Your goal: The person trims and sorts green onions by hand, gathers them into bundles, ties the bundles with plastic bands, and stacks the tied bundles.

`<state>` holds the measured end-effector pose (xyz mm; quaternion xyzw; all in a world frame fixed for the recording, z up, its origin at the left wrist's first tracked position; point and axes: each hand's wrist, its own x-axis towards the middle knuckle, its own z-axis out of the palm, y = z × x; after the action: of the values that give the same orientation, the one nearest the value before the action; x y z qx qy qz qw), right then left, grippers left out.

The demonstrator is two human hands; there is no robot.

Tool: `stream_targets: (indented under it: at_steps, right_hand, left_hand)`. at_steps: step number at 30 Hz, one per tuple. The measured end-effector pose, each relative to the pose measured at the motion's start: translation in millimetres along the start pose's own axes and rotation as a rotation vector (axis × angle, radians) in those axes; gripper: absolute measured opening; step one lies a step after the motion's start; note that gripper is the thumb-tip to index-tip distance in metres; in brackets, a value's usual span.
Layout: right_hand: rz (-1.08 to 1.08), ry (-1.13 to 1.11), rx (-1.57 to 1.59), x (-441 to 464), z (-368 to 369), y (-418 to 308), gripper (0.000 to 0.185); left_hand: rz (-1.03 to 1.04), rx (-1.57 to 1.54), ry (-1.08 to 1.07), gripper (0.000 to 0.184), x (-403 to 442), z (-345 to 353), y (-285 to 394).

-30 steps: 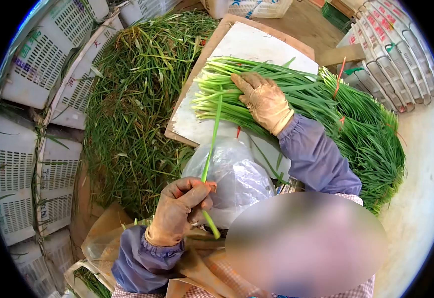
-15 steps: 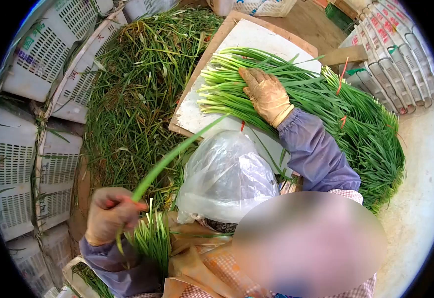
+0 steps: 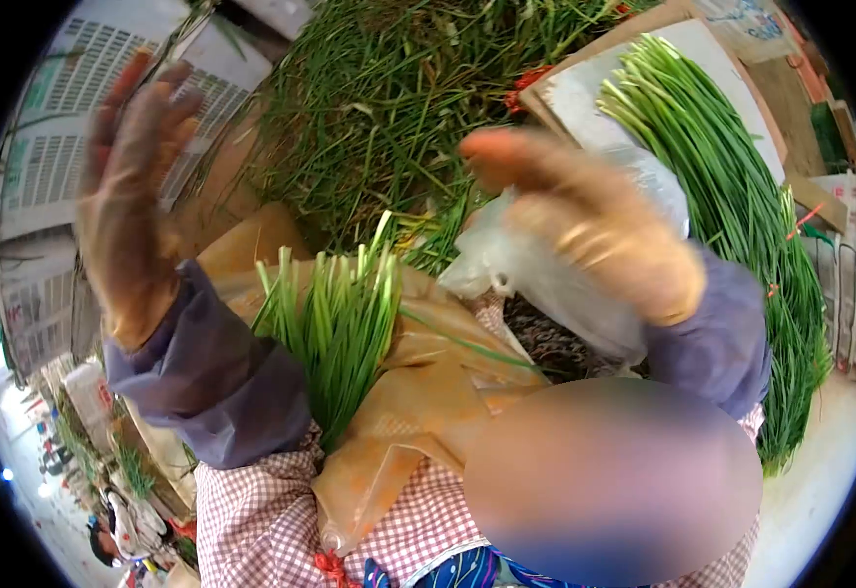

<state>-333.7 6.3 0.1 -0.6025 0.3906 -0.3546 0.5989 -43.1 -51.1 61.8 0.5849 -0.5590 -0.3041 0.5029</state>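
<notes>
My left hand (image 3: 139, 196), in a soiled glove, is raised at the left with its fingers apart and nothing in it. My gloved right hand (image 3: 590, 220) is blurred; its fingers stretch leftward over a clear plastic bag (image 3: 570, 299), and I see nothing held. A bunch of garlic chives (image 3: 335, 333) stands on the tan apron (image 3: 428, 343), pale stem ends up, between my left forearm and the bag. More garlic chives (image 3: 703, 127) lie in a long heap on a white board (image 3: 585, 88), beyond my right hand.
A pile of loose leaves and trimmings (image 3: 389, 118) covers the floor ahead. White slatted crates (image 3: 50, 186) are stacked at the left, and others (image 3: 840, 284) stand at the right. Red ties (image 3: 805, 220) show on the chive heap. At lower left, a person (image 3: 104, 539) is partly visible.
My left hand has risen and no longer holds the chive leaf. My right hand has lifted off the heap and moved over the bag. The camera view has shifted.
</notes>
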Motion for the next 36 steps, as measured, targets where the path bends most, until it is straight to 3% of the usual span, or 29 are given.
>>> stream_targets:
  at_steps: [1,2,5,7,8,9,12,13,14,15,17,18,21,23,24,26,28,29,30,33,35,36]
  right_hand:
    - [0.183,-0.04,0.278,1,30,12,0.045]
    - [0.233,-0.114,0.313,0,53,37,0.047]
    - [0.488,-0.22,0.234,11,108,113,0.052]
    - [0.778,-0.153,0.317,23,137,127,0.053]
    - [0.698,-0.151,0.803,25,152,128,0.053]
    - [0.595,-0.143,1.288,26,167,127,0.052]
    - [0.622,-0.06,1.272,38,191,121,0.053]
    - [0.608,-0.177,1.309,42,191,124,0.049]
    - [0.602,-0.184,1.31,42,194,119,0.049]
    - [0.555,-0.186,1.284,43,197,109,0.048]
    - [0.466,-0.208,1.289,45,200,93,0.045]
    - [0.465,-0.217,1.283,45,203,84,0.045]
    - [0.346,-0.19,1.251,43,205,52,0.044]
    - [0.288,-0.208,1.203,45,198,34,0.043]
    - [0.244,-0.217,1.164,45,198,29,0.042]
    - [0.202,-0.28,1.189,49,195,21,0.04]
    - [0.431,-0.326,1.205,58,180,7,0.043]
    - [0.226,-0.379,1.087,74,174,31,0.045]
    - [0.172,-0.365,1.0,83,166,36,0.041]
    - [0.179,-0.374,0.88,95,152,23,0.034]
    - [0.092,-0.281,0.398,104,142,8,0.027]
    - [-0.076,-0.186,0.282,113,133,7,0.022]
  left_hand:
    - [0.097,0.025,0.056,0.043,-3,-12,9]
    - [0.225,0.099,0.058,0.037,-9,-27,15]
    - [0.256,-0.065,0.036,0.031,-30,-63,33]
    - [0.183,0.342,0.105,0.032,-51,-66,43]
    - [0.177,0.349,0.12,0.032,-62,-77,43]
    - [0.135,0.452,-0.002,0.035,-74,-90,42]
    - [0.172,0.786,-0.261,0.049,-93,-125,23]
    - [0.174,0.978,-0.356,0.059,-100,-130,13]
    - [0.334,1.225,-0.491,0.068,-112,-145,-11]
    - [0.237,1.184,-0.649,0.077,-125,-141,-24]
    - [0.315,1.285,-0.726,0.094,-147,-122,-43]
    - [0.223,1.199,-0.8,0.108,-151,-113,-39]
    - [0.124,1.171,-0.776,0.101,-161,-102,-27]
    - [-0.531,-0.192,-0.608,0.082,-171,-99,-44]
    - [-0.526,-0.187,-0.605,0.082,-182,-99,-58]
    - [-0.877,-0.751,-0.477,0.071,-207,-100,-91]
    - [-0.905,-0.85,-0.469,0.07,-217,-100,-113]
    - [-0.928,-0.954,-0.455,0.069,-219,-100,-120]
    - [-0.932,-0.959,-0.462,0.069,-220,-99,-123]
    - [-0.924,-1.024,-0.381,0.068,-223,-99,-129]
    - [-0.912,-1.073,-0.385,0.067,-224,-104,-134]
    - [-0.906,-1.099,-0.389,0.066,-224,-105,-135]
